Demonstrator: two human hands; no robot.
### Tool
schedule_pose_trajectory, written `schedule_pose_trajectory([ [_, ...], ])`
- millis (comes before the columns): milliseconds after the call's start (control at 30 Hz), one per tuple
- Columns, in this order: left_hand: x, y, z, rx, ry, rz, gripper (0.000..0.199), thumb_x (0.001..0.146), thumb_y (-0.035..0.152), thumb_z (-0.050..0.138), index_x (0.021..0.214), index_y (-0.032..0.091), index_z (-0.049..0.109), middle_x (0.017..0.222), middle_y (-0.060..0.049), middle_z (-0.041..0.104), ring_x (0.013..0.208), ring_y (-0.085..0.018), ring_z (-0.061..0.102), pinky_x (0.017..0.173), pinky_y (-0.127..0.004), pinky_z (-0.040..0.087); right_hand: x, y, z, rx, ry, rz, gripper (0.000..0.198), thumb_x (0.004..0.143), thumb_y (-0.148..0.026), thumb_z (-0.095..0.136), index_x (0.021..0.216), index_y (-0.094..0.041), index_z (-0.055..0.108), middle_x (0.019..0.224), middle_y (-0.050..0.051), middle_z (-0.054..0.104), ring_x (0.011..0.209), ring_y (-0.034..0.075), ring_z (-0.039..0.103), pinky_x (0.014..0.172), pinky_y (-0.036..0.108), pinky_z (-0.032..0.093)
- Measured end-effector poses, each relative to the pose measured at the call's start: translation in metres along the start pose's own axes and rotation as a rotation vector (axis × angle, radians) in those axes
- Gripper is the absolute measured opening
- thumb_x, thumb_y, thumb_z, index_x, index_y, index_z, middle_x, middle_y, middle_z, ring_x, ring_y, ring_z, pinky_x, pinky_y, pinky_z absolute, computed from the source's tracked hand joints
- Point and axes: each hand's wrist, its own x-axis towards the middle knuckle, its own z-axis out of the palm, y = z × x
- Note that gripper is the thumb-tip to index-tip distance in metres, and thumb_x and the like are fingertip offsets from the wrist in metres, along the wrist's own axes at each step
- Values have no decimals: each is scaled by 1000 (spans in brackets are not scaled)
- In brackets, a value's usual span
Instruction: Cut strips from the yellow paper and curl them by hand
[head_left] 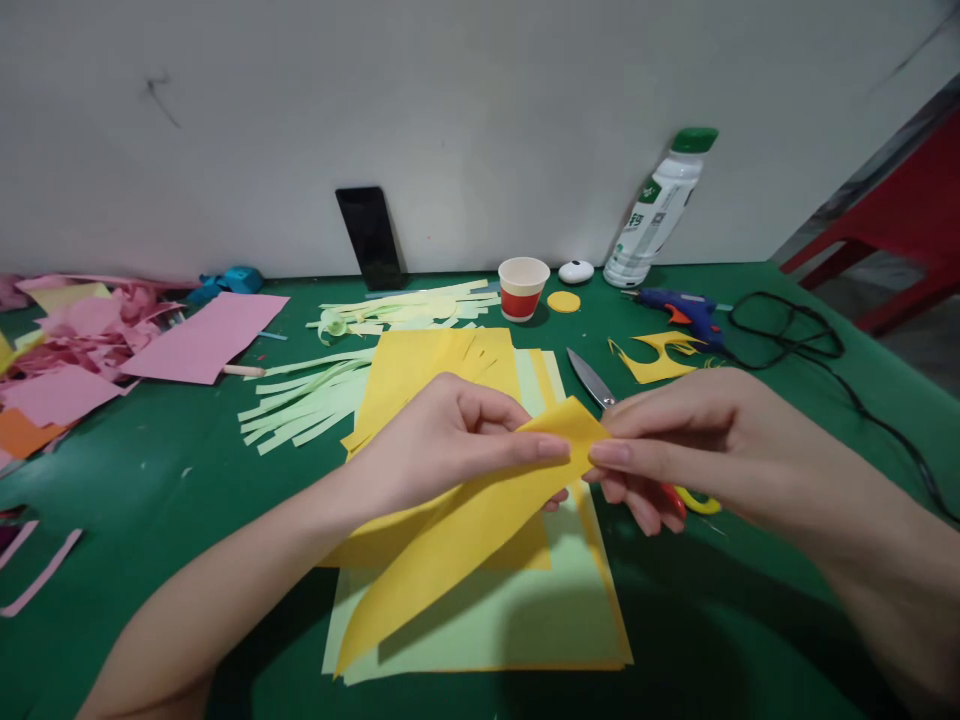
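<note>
A long sheet of yellow paper (450, 550) is held up at its far end between both hands, its other end drooping toward the table's near side. My left hand (480, 430) pinches it near that end, thumb on top. At the very corner, my right hand (675, 440) grips the paper between thumb and fingers. Beneath lie more yellow paper (442, 360) and a stack of pale green sheets (555, 630). Scissors (590, 378) rest just beyond my right hand, their handles partly hidden under it.
Pale green strips (322, 400) lie left of the stack. A paper cup (523, 290), a bottle (660, 210) leaning on the wall and a phone (371, 235) stand behind. A glue gun (686, 312) with its cord (862, 400) is right, pink paper (210, 340) left.
</note>
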Motion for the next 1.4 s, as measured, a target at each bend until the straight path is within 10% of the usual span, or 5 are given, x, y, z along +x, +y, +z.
schedule_pose_trajectory([
  [400,8,-8,1,134,-148,26,30,75,36,57,57,12,58,48,6,27,45,-5,18,40,-21,13,10,12,-12,-339,-179,39,16,75,-30,56,65,-17,57,56,-3,59,40,6,47,34,17,30],
  [633,3,-7,9,197,-330,-50,40,75,39,55,50,15,36,47,7,21,43,-5,15,39,-22,12,17,14,2,-458,-311,-227,26,81,-26,48,59,-15,57,46,-5,42,44,5,36,44,21,26],
  [900,2,-2,0,233,-316,-89,34,76,39,56,54,13,49,47,6,25,43,-5,18,39,-21,13,12,14,-29,-321,-25,-76,24,78,-29,50,59,-16,57,47,-2,49,41,7,42,39,20,30],
  [1067,5,-6,5,223,-312,-92,42,74,40,57,49,16,33,48,7,18,44,-5,14,40,-23,10,17,14,-5,-446,-302,-161,23,81,-29,48,66,-16,59,49,-4,45,44,6,37,42,21,26],
  [1400,6,-7,1,247,-340,-72,32,75,37,58,55,14,50,47,7,25,43,-5,18,38,-22,14,16,17,-18,-464,-330,-267,40,83,-27,43,45,-17,32,43,-6,27,42,6,24,45,23,22],
])
